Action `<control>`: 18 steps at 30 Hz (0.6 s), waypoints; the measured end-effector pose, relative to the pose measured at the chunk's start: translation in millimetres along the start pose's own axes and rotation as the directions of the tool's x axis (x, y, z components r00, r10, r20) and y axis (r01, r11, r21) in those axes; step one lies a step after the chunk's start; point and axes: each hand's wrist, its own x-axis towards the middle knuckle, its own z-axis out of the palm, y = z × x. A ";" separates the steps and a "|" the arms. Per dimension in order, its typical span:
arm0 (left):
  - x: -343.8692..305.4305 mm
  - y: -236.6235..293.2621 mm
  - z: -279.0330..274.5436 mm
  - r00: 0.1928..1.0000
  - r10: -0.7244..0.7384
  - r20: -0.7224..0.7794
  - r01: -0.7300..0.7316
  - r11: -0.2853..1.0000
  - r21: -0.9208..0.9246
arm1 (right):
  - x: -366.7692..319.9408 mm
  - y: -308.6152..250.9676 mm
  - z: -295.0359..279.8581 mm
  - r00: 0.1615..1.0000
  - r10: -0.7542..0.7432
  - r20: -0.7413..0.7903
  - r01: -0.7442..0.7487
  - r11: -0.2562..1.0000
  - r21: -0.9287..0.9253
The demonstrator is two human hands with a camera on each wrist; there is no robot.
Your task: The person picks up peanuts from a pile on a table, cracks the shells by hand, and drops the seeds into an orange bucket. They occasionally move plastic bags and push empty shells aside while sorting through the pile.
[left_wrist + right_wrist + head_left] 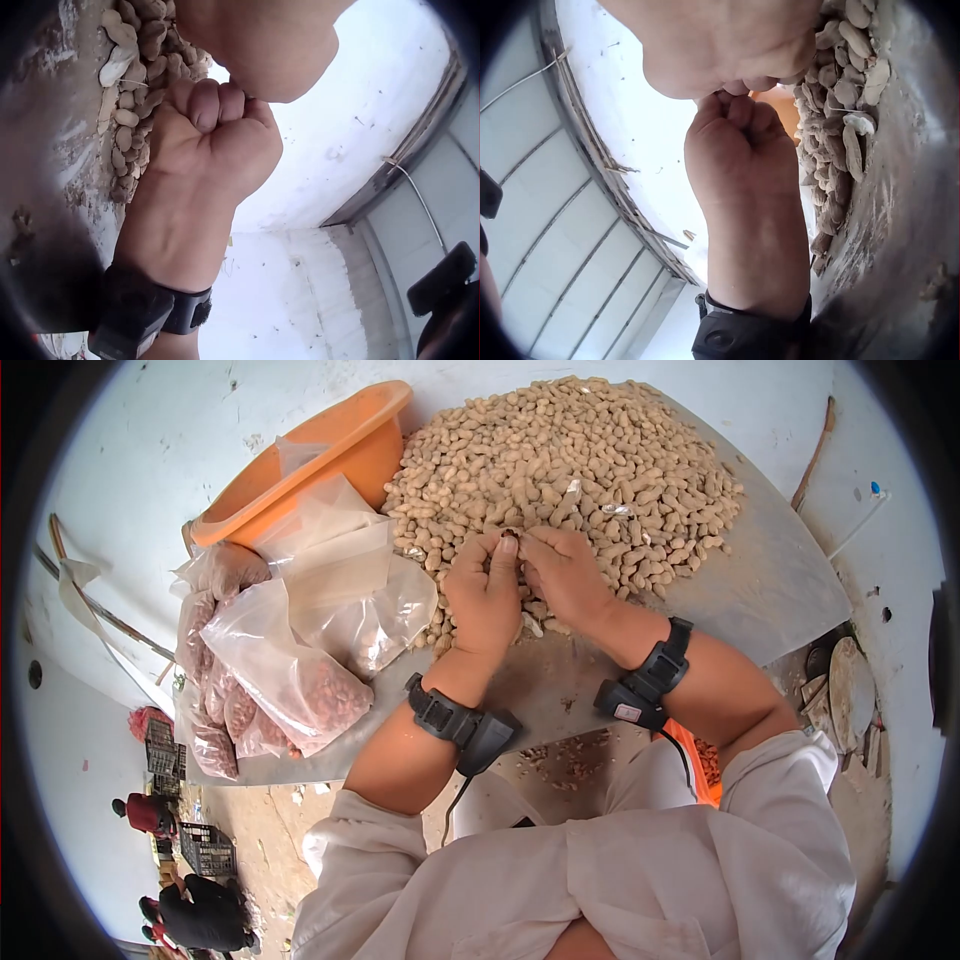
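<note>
Shirt [640, 880] nearest, 2 hands [485, 595] [570, 575] meet over a peanut pile [590, 470], inside its edge.

**Pale shirt [640, 860] and black straps [436, 706]**

The shirt is off-white and creased, with a seam down the front and sleeves [375, 835] ending above the elbows. The trousers [640, 785] are whitish. Each wrist wears a black strap with a dark, blocky box [492, 738] and thin black cable [457, 810]; the right box bears a small whitish-and-red label [627, 713].
</note>
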 end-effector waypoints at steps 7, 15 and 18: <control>-2.6 5.5 4.8 0.996 0.072 -0.048 -0.069 0.995 0.075 | -4.8 -12.8 5.8 0.966 0.255 0.039 -0.243 0.849 0.469; -0.8 3.1 3.8 0.951 0.308 0.024 -0.305 0.924 0.230 | -1.7 -4.2 8.8 0.964 0.264 0.038 -0.219 0.706 0.673; -1.6 8.3 1.0 0.973 0.226 0.050 -0.231 0.960 0.158 | 0.4 -5.9 6.3 0.954 0.285 0.095 -0.264 0.645 0.717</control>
